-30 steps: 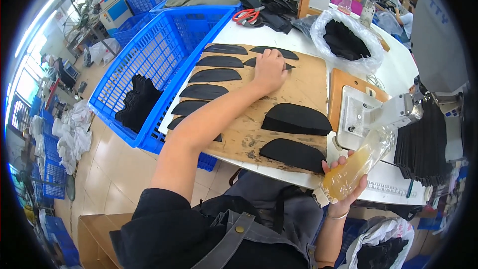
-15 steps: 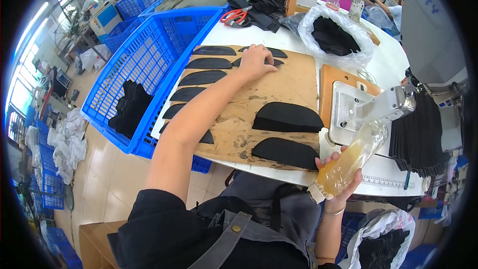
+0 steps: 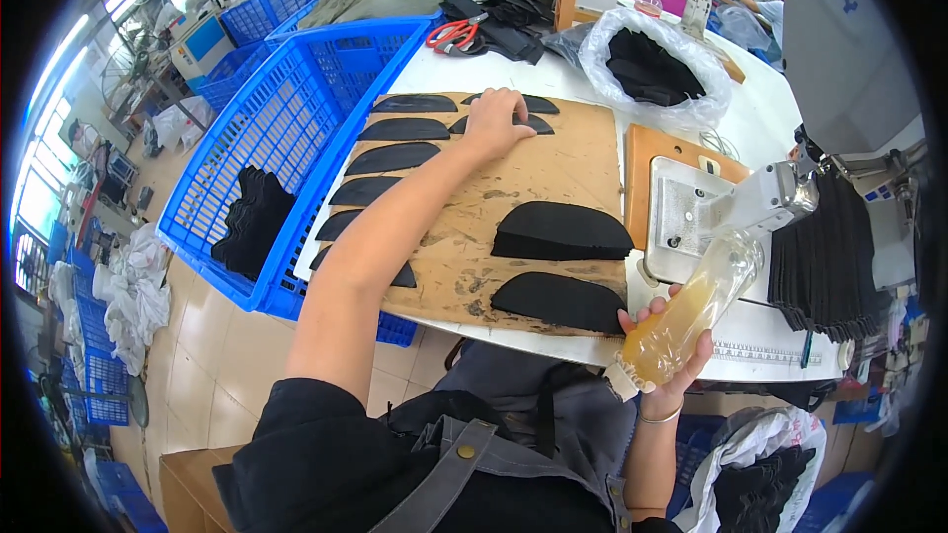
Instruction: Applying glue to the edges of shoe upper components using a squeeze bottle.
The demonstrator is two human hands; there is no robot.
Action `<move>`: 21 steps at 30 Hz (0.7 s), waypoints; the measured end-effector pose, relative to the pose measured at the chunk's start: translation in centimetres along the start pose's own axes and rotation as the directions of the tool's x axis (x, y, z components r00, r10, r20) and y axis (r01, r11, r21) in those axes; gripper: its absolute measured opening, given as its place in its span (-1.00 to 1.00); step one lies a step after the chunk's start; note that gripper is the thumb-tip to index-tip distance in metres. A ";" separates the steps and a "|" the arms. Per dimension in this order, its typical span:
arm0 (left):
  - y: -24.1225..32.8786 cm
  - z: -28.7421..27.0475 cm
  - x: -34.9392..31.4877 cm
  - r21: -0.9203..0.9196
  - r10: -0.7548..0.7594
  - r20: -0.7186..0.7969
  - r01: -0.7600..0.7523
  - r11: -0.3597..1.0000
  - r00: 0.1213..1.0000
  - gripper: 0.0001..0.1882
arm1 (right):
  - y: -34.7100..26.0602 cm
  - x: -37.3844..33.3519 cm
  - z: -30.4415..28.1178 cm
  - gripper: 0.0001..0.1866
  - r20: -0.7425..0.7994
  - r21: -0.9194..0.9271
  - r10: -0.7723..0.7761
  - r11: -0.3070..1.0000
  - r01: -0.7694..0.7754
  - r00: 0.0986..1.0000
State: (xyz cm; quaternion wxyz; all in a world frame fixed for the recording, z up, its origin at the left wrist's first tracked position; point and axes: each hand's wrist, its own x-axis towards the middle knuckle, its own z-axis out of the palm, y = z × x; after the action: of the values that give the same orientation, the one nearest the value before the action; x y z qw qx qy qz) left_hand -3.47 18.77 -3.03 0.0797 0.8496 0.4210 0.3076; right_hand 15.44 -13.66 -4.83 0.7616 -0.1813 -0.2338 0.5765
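Note:
My left hand (image 3: 497, 125) reaches to the far part of a brown board (image 3: 568, 163), its curled fingers on a black half-oval fabric piece (image 3: 541, 125) in the second row. The hand covers the middle of that piece. More half-oval pieces (image 3: 398, 156) lie in two columns there. In my right hand (image 3: 691, 365) is a clear plastic bottle (image 3: 681, 331) of yellowish liquid, tilted with its pale cap down toward me at the table's front edge. Close by, two thicker black half-oval stacks, a farther one (image 3: 563, 232) and a nearer one (image 3: 558, 303), rest on the board.
A blue crate (image 3: 296, 128) with black pieces stands left of the board. Red-handled scissors (image 3: 456, 34) and a plastic bag of black pieces (image 3: 652, 64) lie beyond it. On the right is a sewing machine (image 3: 770, 199), with black strips (image 3: 825, 257) hanging beside it.
The whole view has shifted slightly. My left hand stays on the same half-oval piece, and my right hand still holds the tilted bottle.

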 end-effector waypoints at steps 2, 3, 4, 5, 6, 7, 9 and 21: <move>0.3 -0.5 -0.1 0.030 -0.001 0.013 0.001 1.000 1.000 -0.68 | 0.0 -0.1 -0.1 -0.30 -0.029 -0.001 0.001 1.000 -0.001 1.000; 0.3 -0.7 -0.2 0.060 -0.005 0.024 0.004 0.998 1.000 -0.63 | 0.0 -0.1 -0.1 -0.30 -0.028 -0.002 0.004 1.000 -0.004 1.000; 0.3 -1.1 -0.4 0.058 -0.008 0.025 0.006 0.998 1.000 -0.63 | 0.1 -0.1 -0.1 -0.30 -0.006 0.000 0.003 1.000 -0.003 1.000; 0.1 -1.5 -0.8 0.061 0.022 -0.030 -0.020 0.998 0.999 -0.61 | 0.2 -0.1 -0.2 -0.31 0.017 0.002 0.006 1.000 -0.006 1.000; -0.2 -2.1 -1.3 0.067 0.048 -0.086 -0.043 0.997 0.995 -0.58 | 0.4 0.0 0.0 -0.31 0.018 -0.001 0.015 1.000 -0.015 1.000; 0.1 -2.9 -2.1 0.058 0.039 -0.084 -0.034 0.998 0.996 -0.58 | 0.6 0.1 -0.1 -0.30 0.021 -0.002 0.022 1.000 -0.022 1.000; 2.5 -5.6 -4.2 0.043 0.206 -0.130 -0.202 0.978 0.970 -0.59 | 0.6 0.2 -0.2 -0.30 -0.002 -0.019 0.033 0.999 -0.033 0.999; 7.3 -7.4 -22.8 0.048 0.522 -0.025 -0.521 0.852 0.852 -0.64 | 0.4 0.8 6.5 -0.31 0.027 -0.620 -0.263 0.752 0.222 0.964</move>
State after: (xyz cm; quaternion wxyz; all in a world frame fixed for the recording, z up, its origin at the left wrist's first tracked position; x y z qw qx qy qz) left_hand -13.39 -4.15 -4.60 -0.0314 0.9274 0.1825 0.3250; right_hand 11.65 -12.72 0.47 0.7353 -0.4064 -0.4072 0.3584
